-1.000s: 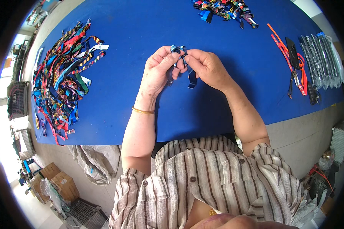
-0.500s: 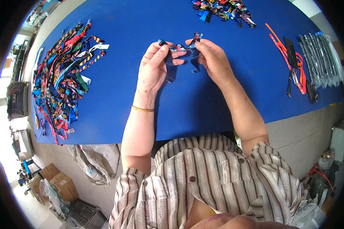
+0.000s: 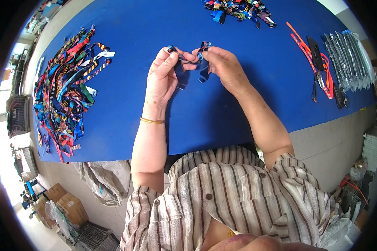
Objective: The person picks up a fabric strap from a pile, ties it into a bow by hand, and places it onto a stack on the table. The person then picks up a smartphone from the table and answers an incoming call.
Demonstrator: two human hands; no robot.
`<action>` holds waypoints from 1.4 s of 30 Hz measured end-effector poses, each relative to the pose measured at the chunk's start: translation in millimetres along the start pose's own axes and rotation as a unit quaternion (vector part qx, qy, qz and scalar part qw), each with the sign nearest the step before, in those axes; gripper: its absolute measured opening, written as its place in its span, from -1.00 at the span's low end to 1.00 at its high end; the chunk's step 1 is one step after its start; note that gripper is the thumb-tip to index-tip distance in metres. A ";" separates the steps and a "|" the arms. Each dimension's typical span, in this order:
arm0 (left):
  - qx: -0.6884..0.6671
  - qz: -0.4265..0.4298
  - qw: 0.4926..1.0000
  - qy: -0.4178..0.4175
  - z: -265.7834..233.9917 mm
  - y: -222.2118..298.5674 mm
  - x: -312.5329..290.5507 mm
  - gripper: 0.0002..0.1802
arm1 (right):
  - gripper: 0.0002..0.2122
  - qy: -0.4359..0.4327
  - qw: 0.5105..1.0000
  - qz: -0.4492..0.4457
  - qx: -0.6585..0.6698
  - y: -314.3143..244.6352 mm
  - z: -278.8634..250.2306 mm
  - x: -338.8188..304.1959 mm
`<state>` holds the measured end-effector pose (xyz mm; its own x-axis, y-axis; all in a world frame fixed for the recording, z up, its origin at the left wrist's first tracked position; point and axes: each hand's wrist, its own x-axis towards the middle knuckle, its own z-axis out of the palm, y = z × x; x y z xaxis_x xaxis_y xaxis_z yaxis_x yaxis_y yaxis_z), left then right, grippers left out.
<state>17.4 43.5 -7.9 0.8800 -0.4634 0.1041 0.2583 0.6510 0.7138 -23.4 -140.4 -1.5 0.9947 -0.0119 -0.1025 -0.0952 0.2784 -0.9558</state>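
Both my hands hold a dark blue patterned ribbon strip (image 3: 203, 72) above the blue table. My left hand (image 3: 160, 77) pinches one part of it between thumb and fingertips, and a loop shows above the thumb. The other part is pinched by my right hand (image 3: 225, 69), with a small loop standing above those fingers. Two tails hang down below the hands. Between the hands a short, dark stretch of the strip dips, partly hidden by the fingers.
A long heap of multicoloured ribbon strips (image 3: 65, 96) lies at the left. Shorter patterned pieces (image 3: 241, 10) are piled at the far edge. To the right are red-orange straps (image 3: 305, 54), a black-handled tool (image 3: 315, 52) and clear-bagged dark items (image 3: 347, 60). Cartons (image 3: 71, 207) stand on the floor.
My hands have come slightly closer together, and the strip between them now sags and shows less of its pattern. The whole view has shifted a little.
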 end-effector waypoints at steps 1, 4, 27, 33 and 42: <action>0.013 -0.010 1.000 -0.006 0.4 -0.4 0.1 -0.85 | -0.74 -0.007 1.000 -0.003 -0.013 1.2 -0.7 0.0; 0.054 -0.012 0.998 -0.007 4.5 1.2 -0.6 -0.87 | -0.74 -0.026 0.999 0.002 -0.032 5.2 -2.3 0.5; 0.014 -0.007 0.998 0.059 2.0 1.6 1.3 -0.90 | -0.77 0.048 0.997 -0.056 -0.003 0.4 -13.9 6.3; 0.015 -0.011 0.999 0.027 -6.0 2.0 -0.5 -0.82 | -0.78 0.031 0.998 0.000 0.051 -3.5 -9.9 4.5; 0.005 -0.014 0.999 0.038 1.2 3.1 -0.4 -0.83 | -0.67 0.028 0.998 0.023 0.042 6.7 -12.9 8.3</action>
<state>17.4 44.9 -5.0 0.9002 -0.4343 0.0311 0.2801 0.6322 0.7224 -16.3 -151.0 -12.4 0.9852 -0.0503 -0.1636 -0.1350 0.3596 -0.9233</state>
